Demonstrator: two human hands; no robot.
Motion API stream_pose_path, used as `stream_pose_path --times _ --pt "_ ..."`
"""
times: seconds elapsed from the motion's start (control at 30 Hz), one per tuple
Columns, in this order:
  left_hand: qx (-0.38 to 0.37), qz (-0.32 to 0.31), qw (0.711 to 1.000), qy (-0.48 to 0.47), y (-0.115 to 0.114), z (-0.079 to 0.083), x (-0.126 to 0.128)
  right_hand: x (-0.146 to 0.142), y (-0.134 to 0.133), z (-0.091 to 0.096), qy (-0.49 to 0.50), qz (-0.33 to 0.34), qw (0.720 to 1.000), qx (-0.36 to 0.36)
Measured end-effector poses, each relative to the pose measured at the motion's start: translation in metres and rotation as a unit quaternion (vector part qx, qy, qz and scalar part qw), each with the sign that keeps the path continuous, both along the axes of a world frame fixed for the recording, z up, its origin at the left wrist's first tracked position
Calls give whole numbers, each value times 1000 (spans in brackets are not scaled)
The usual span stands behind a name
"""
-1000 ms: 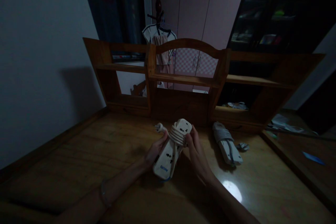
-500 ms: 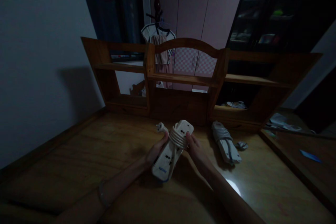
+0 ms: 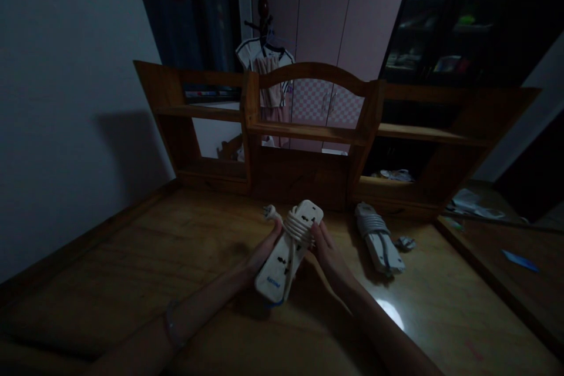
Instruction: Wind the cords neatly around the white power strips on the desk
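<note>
The fingers of both hands are closed around a white power strip (image 3: 273,277), the left hand (image 3: 263,251) gripping its left side and the right hand (image 3: 329,258) its right side near the far end. The left thumb (image 3: 276,229) lies along the edge of the strip, just below the white plug (image 3: 270,212), while the right thumb touches the coils of the white cord (image 3: 296,228); the other left fingers are mostly hidden behind the strip. The strip sits between the two hands over the worktop (image 3: 176,264), slanted with its far end to the right and its blue-lettered end nearer the person. The cord is wound several times around the far half, and one length runs down the face toward the near end. A bracelet (image 3: 171,326) circles the left wrist. To the right, apart from the hands, a second power strip (image 3: 382,249) lies on the worktop, wrapped in grey cord, its grey plug (image 3: 406,243) just beside it. Below that, a bright patch of light (image 3: 389,314) shows on the wood. A wooden shelf unit (image 3: 304,131) stands along the far edge, with hanging clothes (image 3: 249,54) and a pink wardrobe (image 3: 326,12) behind it.
</note>
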State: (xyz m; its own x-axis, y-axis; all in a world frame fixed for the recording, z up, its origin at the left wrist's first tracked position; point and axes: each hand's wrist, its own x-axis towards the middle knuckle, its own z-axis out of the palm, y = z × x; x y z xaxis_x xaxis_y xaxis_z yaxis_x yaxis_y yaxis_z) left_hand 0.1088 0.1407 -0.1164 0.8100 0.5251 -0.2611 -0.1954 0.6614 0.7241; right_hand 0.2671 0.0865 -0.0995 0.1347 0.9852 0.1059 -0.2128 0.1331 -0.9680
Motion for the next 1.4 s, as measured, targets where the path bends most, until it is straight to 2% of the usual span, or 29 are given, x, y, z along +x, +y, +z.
stream_pose_path --times 0.23,0.33,0.4,0.47,0.53,0.63,0.73,0.83,1.0,1.07,1.27,1.4 --pt "-27 -10 999 -31 6 7 -3 -6 -1 5 38 38 998 13" --pt "-36 -5 998 -50 8 8 -3 -7 -2 6 2 -10 1000 13" --pt "-39 -3 998 -55 8 8 -3 -6 -3 4 -58 -61 996 29" --pt "-39 0 998 -51 8 7 -3 -3 -5 5 -160 -111 978 78" --pt "-35 4 999 -42 7 7 -4 -1 -8 7 -285 -143 937 145" --pt "-18 -1 1000 -18 4 7 -4 0 -11 13 -438 -129 864 215" --pt "-5 -6 1000 -1 3 8 -3 -1 -11 15 -511 -109 819 235" --pt "0 -1 1000 -7 3 7 -3 0 -7 12 -521 -111 810 246" --pt "-8 3 1000 -27 2 11 -2 2 -3 5 -488 -131 822 262" --pt "-11 3 999 -37 2 11 -1 2 -4 4 -485 -146 818 272" --pt "-25 26 996 -79 6 2 4 3 -5 2 -527 -216 768 293" --pt "-37 37 995 -91 4 0 4 5 -4 2 -549 -223 745 306"
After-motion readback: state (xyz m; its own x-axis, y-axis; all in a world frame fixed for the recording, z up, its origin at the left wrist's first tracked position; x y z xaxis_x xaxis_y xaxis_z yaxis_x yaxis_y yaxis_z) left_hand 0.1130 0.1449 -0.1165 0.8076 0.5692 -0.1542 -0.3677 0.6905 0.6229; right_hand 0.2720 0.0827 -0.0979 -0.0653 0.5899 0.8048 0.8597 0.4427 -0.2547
